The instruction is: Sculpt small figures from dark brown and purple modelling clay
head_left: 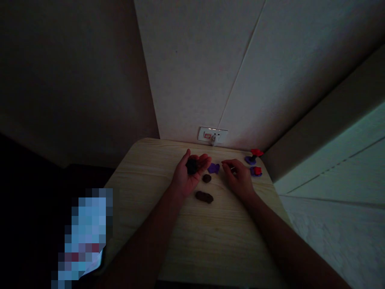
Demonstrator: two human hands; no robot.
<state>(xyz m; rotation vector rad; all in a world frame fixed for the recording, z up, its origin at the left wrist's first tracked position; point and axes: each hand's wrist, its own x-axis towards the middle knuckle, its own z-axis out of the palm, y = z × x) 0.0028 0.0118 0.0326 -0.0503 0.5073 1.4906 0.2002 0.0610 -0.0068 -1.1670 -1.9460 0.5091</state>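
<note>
My left hand [188, 176] lies palm up on the light wooden table [168, 224], fingers loosely curled under a dark lump of clay [191, 165] resting in the palm. My right hand [239, 176] rests palm down just to the right, its fingertips pinched together near a small purple clay piece [213, 168]. Between the hands sits a small brown clay ball [206, 178], and a longer brown clay lump [204, 196] lies nearer to me.
Two small red-and-purple clay figures [253, 156] [256, 171] stand at the table's far right corner. A wall socket with a red switch [212, 135] sits behind the table. The room is dim; walls close in at the back and right.
</note>
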